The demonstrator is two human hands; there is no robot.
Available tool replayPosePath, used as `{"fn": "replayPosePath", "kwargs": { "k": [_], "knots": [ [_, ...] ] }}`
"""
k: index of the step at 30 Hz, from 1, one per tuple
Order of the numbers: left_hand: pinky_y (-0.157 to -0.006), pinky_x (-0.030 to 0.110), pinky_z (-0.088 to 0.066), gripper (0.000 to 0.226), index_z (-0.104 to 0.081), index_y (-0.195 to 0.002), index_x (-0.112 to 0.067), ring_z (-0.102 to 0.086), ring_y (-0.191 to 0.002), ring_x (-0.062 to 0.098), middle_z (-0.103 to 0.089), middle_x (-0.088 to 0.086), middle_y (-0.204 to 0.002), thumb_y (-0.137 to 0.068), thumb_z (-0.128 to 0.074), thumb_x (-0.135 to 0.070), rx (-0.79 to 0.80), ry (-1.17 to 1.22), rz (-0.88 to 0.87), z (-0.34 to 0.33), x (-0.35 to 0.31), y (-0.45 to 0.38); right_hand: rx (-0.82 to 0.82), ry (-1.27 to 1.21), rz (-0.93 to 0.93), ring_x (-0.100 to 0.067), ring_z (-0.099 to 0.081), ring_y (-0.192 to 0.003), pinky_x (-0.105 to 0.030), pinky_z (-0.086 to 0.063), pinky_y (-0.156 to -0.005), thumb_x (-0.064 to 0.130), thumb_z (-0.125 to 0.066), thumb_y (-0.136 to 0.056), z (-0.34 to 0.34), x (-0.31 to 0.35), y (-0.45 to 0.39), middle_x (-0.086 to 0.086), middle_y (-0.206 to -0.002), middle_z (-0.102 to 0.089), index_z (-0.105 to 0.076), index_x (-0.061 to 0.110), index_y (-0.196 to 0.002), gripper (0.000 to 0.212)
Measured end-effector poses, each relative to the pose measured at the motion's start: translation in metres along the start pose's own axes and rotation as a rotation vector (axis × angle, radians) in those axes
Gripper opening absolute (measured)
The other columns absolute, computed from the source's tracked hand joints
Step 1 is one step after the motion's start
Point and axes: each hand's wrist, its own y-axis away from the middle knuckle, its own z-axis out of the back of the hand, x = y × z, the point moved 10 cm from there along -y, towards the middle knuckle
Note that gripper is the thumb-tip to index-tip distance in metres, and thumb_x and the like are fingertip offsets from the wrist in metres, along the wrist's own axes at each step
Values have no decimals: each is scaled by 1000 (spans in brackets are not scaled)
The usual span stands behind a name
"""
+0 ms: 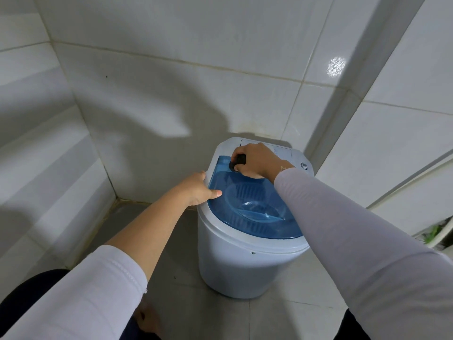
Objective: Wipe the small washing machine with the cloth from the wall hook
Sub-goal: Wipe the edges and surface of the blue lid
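Observation:
A small white washing machine [235, 261] with a clear blue lid [257, 212] stands on the floor in a tiled corner. My right hand [255, 159] is closed around a bunched dark cloth [239, 163] and presses it on the far left corner of the lid, next to the white control panel. My left hand [198, 190] rests on the machine's left rim, thumb lying on the lid's edge and fingers curled over the side. A small round knob [304, 166] sits on the panel to the right of my right wrist.
White tiled walls [171, 94] close in behind and to the left of the machine. A white door frame or post [367, 82] rises on the right. Grey floor tiles [176, 266] surround the base. My bare foot [147, 317] and dark trousers show at the bottom.

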Motion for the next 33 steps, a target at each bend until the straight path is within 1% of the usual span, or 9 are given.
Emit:
{"fn": "replayPosePath", "kwargs": {
  "k": [6, 9, 12, 15, 16, 19, 22, 28, 33],
  "knots": [
    [-108, 36, -34, 74, -26, -148, -12, -41, -134, 25, -38, 5, -150, -88, -64, -31, -7, 14, 7, 0, -5, 3, -12, -29, -47, -26, -54, -109, -33, -45, -88, 21, -56, -85, 6, -26, 19, -6, -119, -62, -63, 21, -109, 25],
    [-107, 36, -35, 69, -30, -147, -12, -43, -133, 26, -41, 6, -148, -89, -63, -29, -10, 16, 14, 0, -6, 6, -29, -35, -53, -25, -54, -109, -29, -42, -85, 21, -56, -86, 11, -36, 28, -5, -119, -62, -63, 21, -109, 24],
    [-109, 37, -33, 69, -27, -148, -11, -40, -135, 26, -37, 6, -151, -90, -61, -27, -20, 13, 25, -1, -7, 7, -42, 26, -88, -23, -55, -108, -24, -39, -80, 25, -55, -86, 17, -53, 39, 0, -117, -63, -62, 25, -110, 24],
    [-111, 37, -31, 71, -24, -149, -10, -36, -138, 27, -34, 7, -153, -91, -61, -27, -30, 6, 32, -1, -9, 9, -56, 30, -132, -24, -57, -104, -33, -48, -91, 30, -58, -82, 20, -74, 48, -1, -115, -65, -63, 30, -103, 22],
    [-111, 37, -30, 71, -24, -149, -10, -36, -138, 27, -34, 7, -153, -91, -61, -26, -32, 5, 34, -1, -9, 9, -56, 9, -146, -25, -57, -104, -35, -49, -92, 28, -59, -82, 20, -80, 51, -2, -115, -65, -63, 29, -102, 21],
    [-111, 38, -31, 70, -27, -148, -10, -38, -137, 27, -35, 7, -152, -90, -61, -27, -37, -1, 45, -1, -8, 10, -48, -49, -176, -26, -56, -104, -28, -45, -85, 21, -59, -84, 21, -95, 62, -7, -116, -64, -64, 20, -106, 22],
    [-112, 40, -31, 71, -26, -148, -11, -38, -137, 27, -35, 6, -152, -90, -61, -29, -40, -1, 57, -1, -7, 9, -61, -87, -197, -27, -56, -104, -28, -43, -83, 18, -59, -84, 21, -108, 71, -9, -117, -63, -64, 18, -105, 22],
    [-112, 41, -30, 69, -25, -149, -11, -36, -138, 28, -34, 7, -153, -91, -59, -28, -48, -8, 57, -4, -7, 10, -123, -141, -246, -27, -57, -103, -27, -42, -83, 18, -61, -83, 26, -130, 84, -10, -115, -65, -65, 16, -107, 25],
    [-113, 41, -31, 68, -28, -148, -13, -38, -137, 27, -36, 6, -152, -91, -59, -31, -38, -27, 55, -3, -4, 7, -165, -228, -309, -22, -52, -91, -26, -41, -84, 21, -63, -82, 26, -153, 100, -10, -112, -66, -67, 16, -103, 21]
  ]
}}
